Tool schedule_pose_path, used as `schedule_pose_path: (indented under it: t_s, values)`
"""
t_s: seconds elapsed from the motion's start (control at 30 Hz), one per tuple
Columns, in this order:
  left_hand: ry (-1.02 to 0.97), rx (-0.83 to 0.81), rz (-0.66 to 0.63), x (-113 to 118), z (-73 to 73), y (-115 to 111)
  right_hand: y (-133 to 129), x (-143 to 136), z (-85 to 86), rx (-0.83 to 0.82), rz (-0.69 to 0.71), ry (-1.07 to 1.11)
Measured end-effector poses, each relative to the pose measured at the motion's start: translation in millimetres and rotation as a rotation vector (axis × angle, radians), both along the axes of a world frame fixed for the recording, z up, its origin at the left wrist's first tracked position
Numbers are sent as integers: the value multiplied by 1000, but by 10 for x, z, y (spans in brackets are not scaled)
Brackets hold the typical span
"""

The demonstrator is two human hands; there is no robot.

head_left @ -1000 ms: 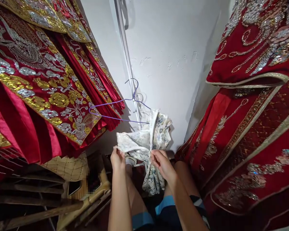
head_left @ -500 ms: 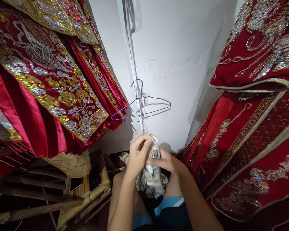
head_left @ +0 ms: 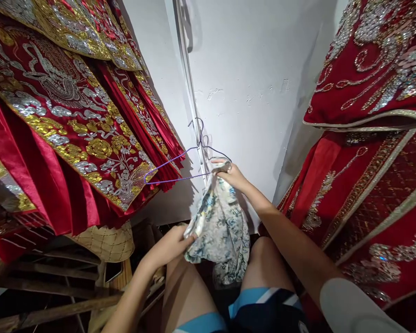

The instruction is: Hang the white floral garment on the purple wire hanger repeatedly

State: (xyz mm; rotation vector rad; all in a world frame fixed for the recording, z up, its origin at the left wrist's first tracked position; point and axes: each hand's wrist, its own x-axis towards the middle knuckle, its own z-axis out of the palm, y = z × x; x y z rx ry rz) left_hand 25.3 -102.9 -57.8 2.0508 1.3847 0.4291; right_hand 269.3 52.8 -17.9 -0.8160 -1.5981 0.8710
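A pale floral garment (head_left: 222, 226) hangs spread between my two hands, above my lap. Its upper edge is pinched in my right hand (head_left: 230, 175), beside the right end of a purple wire hanger (head_left: 173, 162). That end of the hanger is hidden by the cloth and my fingers. Lower down, my left hand (head_left: 176, 240) grips the garment's left edge between thumb and fingers. The hanger's hook is over a white vertical rail (head_left: 189, 69) on the wall.
Red embroidered garments hang at the left (head_left: 100, 148) and more beaded red ones at the right (head_left: 377, 185). A wooden chair (head_left: 65, 303) and a quilted yellowish item (head_left: 107, 243) are at the lower left. Behind is a white wall (head_left: 249, 55).
The bunched garment has opened out. My right hand has risen to the hanger's right side, while my left hand has moved down and left. The hanger has shifted left and tilted.
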Motion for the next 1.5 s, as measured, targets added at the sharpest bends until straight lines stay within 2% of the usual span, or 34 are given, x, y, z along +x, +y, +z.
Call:
schedule_pose_path:
  t_s: [0.1,0.17,0.27,0.33,0.5,0.6,0.73,0.83,0.93,1.03,1.13,1.2,1.37,1.43,1.5]
  values:
    - [204,131,66,-139,308,28,292,-196,-131,-101,-3,-125]
    - [396,160,126,-206,479,44,357,-240,-211,-130,-38,-145]
    - [713,186,195,-316,619,57,277,-127,-288,-144,-128,-155]
    - [813,260,226,-399,654,74,144,21,-312,-142,-183,-150]
    - [671,567,308,-501,755,232,-234,280,-303,-104,-264,-90]
    - [476,723,263,-412,886,426,-396,244,-263,-60,-227,-12]
    - [134,714,133,-162,1018,718,-550,93,-214,-52,-183,25]
    - [-57,747,215,-15,1002,863,-640,115,-200,-24,-197,-29]
    - [-34,777,242,6,935,928,-664,365,-158,83,-353,-34]
    - [40,799,223,-52,912,969,-571,740,-32,138,-527,-100]
    - [135,819,213,-102,948,1006,-428,1033,152,18,-467,-335]
    - [178,825,221,-114,976,1018,-376,1126,261,-40,-419,-435]
    - [202,823,227,-91,997,987,-385,1146,372,171,-573,-340]
    - [210,816,231,-97,1013,970,-396,1166,393,151,-509,-378]
    - [198,824,250,-138,1044,957,-418,1218,445,49,-393,-429]
